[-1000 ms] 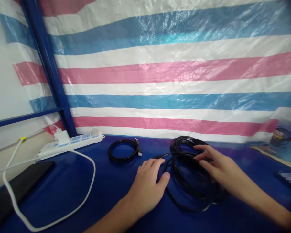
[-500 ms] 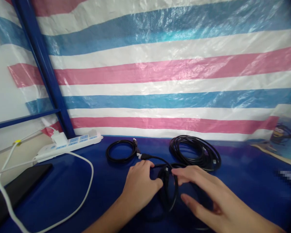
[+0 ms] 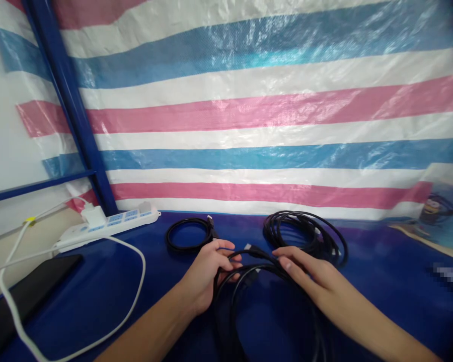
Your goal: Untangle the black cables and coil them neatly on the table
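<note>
A black cable (image 3: 232,296) in loose loops hangs between my two hands over the blue table. My left hand (image 3: 206,274) curls its fingers around the loops' left side. On the right side, my right hand (image 3: 313,276) pinches the strands between thumb and fingers. One plug (image 3: 249,248) of the cable, with a pale tip, sticks up near the middle. A second pale connector shows below it, inside the loops. The lower part of the loops runs out of view at the bottom edge.
Behind my left hand lies a small coiled black cable (image 3: 168,236). A larger black coil (image 3: 272,234) rests behind my right hand. At the left are a white power strip (image 3: 128,221), a white cord (image 3: 141,266) and a black flat object (image 3: 41,286). Striped sheeting (image 3: 249,115) hangs behind.
The looped cable has come up from the table between my hands, and its loops are wider. My left hand has turned and closed round it; my right fingers have closed on its other side.
</note>
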`<state>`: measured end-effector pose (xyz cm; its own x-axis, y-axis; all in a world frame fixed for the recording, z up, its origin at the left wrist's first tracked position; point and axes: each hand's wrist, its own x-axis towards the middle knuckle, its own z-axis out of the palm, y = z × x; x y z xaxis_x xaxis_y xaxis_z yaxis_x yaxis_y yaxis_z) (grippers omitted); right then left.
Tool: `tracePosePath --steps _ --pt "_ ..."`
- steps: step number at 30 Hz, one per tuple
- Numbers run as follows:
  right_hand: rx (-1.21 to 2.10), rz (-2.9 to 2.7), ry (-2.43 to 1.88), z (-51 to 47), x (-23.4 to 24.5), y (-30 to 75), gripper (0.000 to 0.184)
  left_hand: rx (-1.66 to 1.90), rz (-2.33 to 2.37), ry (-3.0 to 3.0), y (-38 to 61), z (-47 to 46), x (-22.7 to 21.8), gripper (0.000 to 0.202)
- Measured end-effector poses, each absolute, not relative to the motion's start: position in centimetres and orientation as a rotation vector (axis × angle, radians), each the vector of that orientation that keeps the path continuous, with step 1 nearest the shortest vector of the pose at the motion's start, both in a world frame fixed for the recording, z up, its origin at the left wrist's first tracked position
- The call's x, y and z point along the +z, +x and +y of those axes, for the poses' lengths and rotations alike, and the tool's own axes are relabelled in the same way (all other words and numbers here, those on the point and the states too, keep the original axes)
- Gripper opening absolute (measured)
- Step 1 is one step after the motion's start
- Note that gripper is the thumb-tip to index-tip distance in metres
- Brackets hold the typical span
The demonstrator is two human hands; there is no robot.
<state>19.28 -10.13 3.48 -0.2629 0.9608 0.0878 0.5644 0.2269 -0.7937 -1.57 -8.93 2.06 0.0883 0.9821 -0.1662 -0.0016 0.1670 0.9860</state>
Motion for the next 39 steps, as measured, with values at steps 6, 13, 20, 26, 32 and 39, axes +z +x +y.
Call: tracePosePath --steps 6,13,20,26,32,39 --pt "1.583 -1.433 -1.175 -12.4 4.9 18.2 0.052 1.168 0.980 0.958 -1.1 -9.6 3.5 0.032" --pt "1.442 -1.435 -1.251 -12.2 4.5 18.1 0.044 0.939 0.963 1.358 -1.2 -9.7 3.4 0.020" --pt "1.406 -1.363 -1.178 -12.2 4.8 17.9 0.033 0.992 1.061 1.251 -1.0 -9.5 2.0 0.014" --pt "1.639 -1.065 -0.992 -11.3 4.1 18.4 0.037 1.206 0.937 0.858 -1.4 -9.5 3.1 0.022" --pt "1.575 -1.343 -1.179 -11.0 2.6 18.2 0.049 1.392 0.808 0.694 -2.3 -8.9 3.5 0.021" --pt "0.068 -2.040 -1.237 -10.8 0.8 19.2 0.054 1.321 0.790 0.768 -1.5 -9.2 3.0 0.026"
